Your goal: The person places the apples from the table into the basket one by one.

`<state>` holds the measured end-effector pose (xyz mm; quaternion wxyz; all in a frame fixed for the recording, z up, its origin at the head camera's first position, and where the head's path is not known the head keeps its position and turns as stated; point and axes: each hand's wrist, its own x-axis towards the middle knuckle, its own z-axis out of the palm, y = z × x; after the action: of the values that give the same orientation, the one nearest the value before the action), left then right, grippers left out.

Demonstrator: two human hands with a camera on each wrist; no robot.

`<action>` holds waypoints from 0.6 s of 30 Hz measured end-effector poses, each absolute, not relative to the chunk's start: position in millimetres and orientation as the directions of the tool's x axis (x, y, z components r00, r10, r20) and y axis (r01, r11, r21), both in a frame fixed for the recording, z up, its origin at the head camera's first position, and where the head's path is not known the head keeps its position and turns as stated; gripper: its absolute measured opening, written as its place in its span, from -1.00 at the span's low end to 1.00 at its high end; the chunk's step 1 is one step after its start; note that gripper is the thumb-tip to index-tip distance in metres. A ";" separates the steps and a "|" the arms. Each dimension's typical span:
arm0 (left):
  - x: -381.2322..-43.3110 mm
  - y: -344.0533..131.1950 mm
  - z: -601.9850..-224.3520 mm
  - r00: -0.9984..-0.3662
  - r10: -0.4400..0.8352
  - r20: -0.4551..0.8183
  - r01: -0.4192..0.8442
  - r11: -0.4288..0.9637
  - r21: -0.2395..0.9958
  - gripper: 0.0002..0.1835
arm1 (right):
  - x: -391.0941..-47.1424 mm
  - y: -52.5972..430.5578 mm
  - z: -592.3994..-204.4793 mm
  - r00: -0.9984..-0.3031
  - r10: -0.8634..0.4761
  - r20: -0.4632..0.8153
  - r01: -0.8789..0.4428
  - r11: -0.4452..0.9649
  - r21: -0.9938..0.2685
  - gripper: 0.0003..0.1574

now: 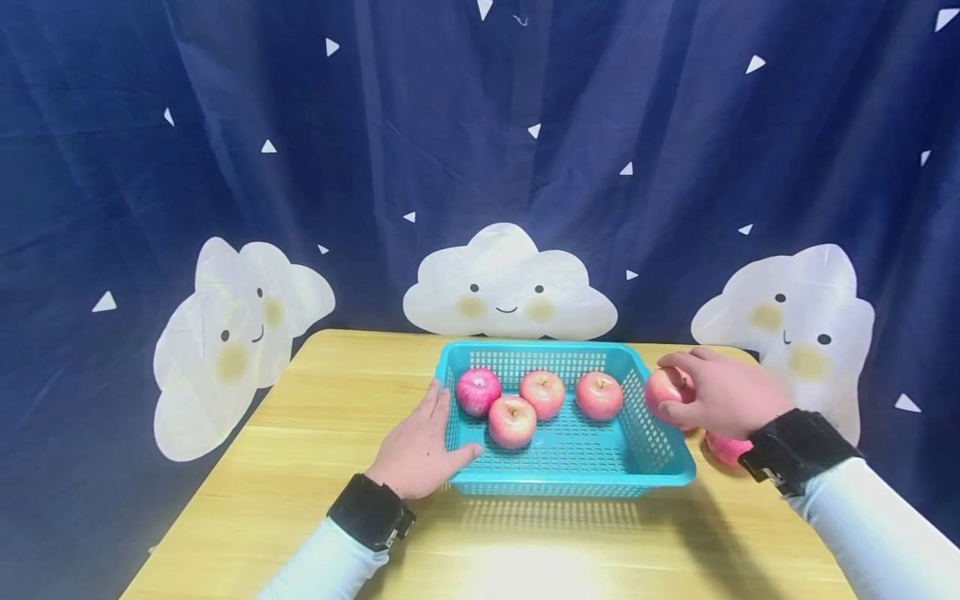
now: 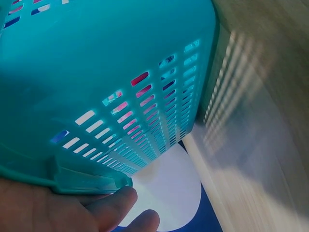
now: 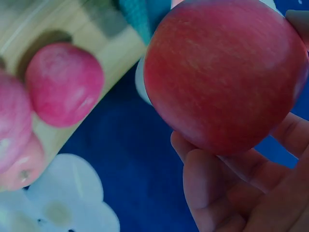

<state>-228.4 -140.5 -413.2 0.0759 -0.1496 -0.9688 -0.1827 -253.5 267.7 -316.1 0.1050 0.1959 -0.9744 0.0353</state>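
A turquoise perforated plastic basket stands on the wooden table with several apples inside. Toward its left end are a deep pink apple and a paler apple; another apple lies farther right. My left hand holds the basket's left rim, thumb over the front corner and fingers along the outside. Beyond the right rim, my right hand grips a red apple between thumb and fingers. Beneath that hand, partly hidden, a pink apple rests on the table.
In the right wrist view, several apples cluster near the table's edge, among them a bright pink apple and a paler apple. A dark blue curtain with white clouds hangs behind the table.
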 end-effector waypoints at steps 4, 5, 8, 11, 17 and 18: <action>-228.4 -140.1 -412.0 -0.946 0.260 0.195 0.313 0.888 0.336 0.05 | -261.8 249.0 -319.0 -0.892 -0.407 0.198 -0.421 0.906 -0.034 -0.23; -228.3 -139.9 -411.5 -0.946 0.260 0.192 0.312 0.889 0.336 0.05 | -264.2 244.6 -320.2 -0.889 -0.416 0.191 -0.430 0.902 -0.034 -0.24; -228.4 -139.6 -411.4 -0.947 0.263 0.185 0.312 0.890 0.333 0.06 | -270.6 232.3 -323.2 -0.871 -0.454 0.186 -0.465 0.885 -0.016 -0.32; -228.6 -139.9 -412.1 -0.946 0.266 0.185 0.314 0.890 0.330 0.06 | -277.4 221.5 -328.7 -0.851 -0.489 0.192 -0.497 0.868 0.009 -0.39; -228.3 -140.6 -412.8 -0.946 0.264 0.188 0.314 0.892 0.326 0.05 | -287.9 203.9 -341.8 -0.831 -0.525 0.183 -0.530 0.848 0.028 -0.39; -228.1 -140.6 -412.9 -0.947 0.262 0.187 0.312 0.893 0.324 0.05 | -289.2 201.5 -343.9 -0.831 -0.527 0.179 -0.531 0.847 0.029 -0.41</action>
<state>-228.1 -140.6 -412.9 0.0695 -0.1479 -0.9705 -0.1775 -289.2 201.5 -343.9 0.0904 0.2764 -0.9567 0.0108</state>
